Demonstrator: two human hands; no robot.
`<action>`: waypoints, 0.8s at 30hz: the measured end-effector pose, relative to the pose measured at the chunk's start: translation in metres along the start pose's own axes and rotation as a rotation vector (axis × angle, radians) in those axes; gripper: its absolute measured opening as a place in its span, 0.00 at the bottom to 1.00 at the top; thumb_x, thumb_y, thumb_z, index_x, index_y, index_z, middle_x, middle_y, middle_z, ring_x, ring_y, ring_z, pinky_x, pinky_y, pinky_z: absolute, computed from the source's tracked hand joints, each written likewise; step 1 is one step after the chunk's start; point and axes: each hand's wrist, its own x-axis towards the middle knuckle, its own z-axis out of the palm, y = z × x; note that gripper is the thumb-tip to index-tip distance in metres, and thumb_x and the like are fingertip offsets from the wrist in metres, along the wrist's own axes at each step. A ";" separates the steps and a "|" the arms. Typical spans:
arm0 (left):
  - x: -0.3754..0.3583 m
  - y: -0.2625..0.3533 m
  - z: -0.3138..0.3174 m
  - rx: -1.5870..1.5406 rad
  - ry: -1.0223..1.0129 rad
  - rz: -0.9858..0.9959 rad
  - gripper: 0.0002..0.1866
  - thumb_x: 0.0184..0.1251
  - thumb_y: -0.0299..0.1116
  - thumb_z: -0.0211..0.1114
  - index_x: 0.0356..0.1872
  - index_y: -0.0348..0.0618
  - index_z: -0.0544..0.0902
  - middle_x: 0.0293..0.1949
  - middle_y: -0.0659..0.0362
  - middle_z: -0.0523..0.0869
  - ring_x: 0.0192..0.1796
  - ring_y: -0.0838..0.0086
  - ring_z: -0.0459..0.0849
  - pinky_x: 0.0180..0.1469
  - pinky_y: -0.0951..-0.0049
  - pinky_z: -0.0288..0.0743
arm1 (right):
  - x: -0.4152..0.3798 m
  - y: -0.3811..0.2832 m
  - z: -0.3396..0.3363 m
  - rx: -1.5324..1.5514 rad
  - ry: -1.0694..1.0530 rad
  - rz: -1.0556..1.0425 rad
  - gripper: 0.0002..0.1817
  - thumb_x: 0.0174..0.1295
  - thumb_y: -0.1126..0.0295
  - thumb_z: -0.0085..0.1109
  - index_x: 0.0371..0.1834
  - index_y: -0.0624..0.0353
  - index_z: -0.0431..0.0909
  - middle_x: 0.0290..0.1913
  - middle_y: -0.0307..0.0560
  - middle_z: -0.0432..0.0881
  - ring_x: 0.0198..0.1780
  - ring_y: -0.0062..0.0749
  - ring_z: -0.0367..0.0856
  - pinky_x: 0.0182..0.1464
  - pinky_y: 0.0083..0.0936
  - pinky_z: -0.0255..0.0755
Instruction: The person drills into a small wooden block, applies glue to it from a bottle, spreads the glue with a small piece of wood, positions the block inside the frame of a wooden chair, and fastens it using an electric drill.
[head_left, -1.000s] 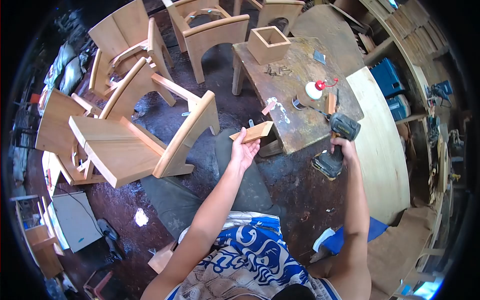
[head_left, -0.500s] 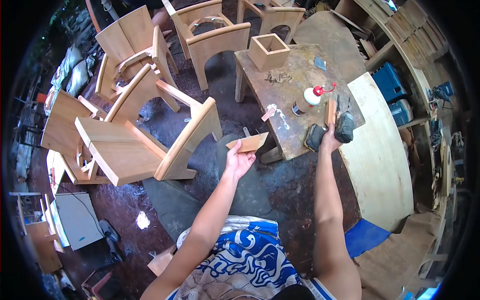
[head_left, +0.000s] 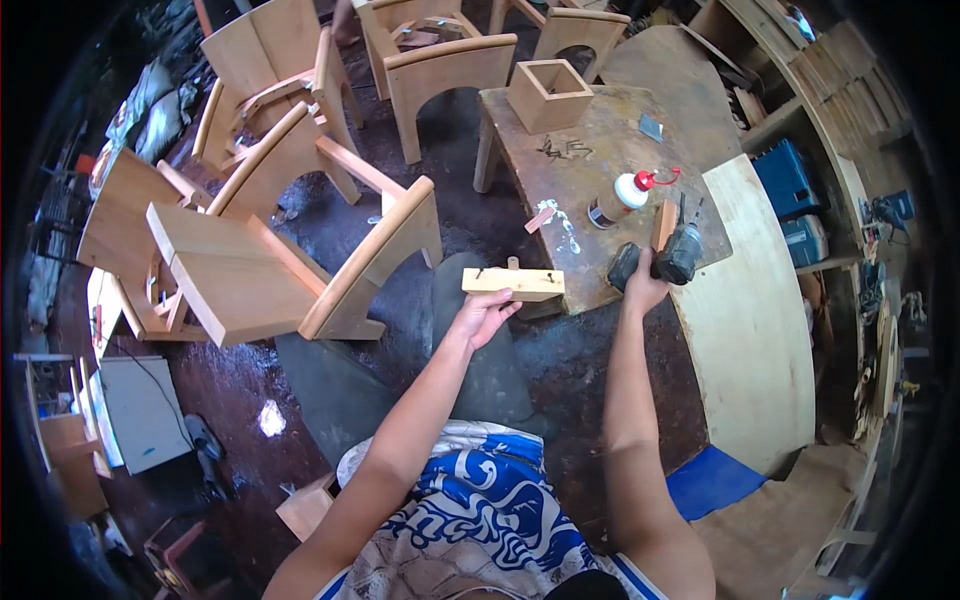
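No text or label can be read.

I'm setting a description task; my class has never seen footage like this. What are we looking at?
There is no robot here: a person is working bare-handed. The view comes from a camera worn on that person's head, looking forward and down. The left hand holds a short wooden block; the right hand grips a cordless drill at the near edge of a table. On it are an open-topped wooden box, a red-capped bottle and small pieces, perhaps screws.
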 end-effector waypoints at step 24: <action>-0.084 0.071 0.024 0.753 -0.274 0.077 0.33 0.64 0.40 0.74 0.66 0.34 0.74 0.57 0.54 0.83 0.58 0.75 0.82 0.62 0.72 0.73 | -0.107 -0.148 -0.020 0.523 -1.512 0.162 0.27 0.61 0.66 0.72 0.60 0.68 0.78 0.48 0.43 0.86 0.48 0.24 0.84 0.55 0.24 0.76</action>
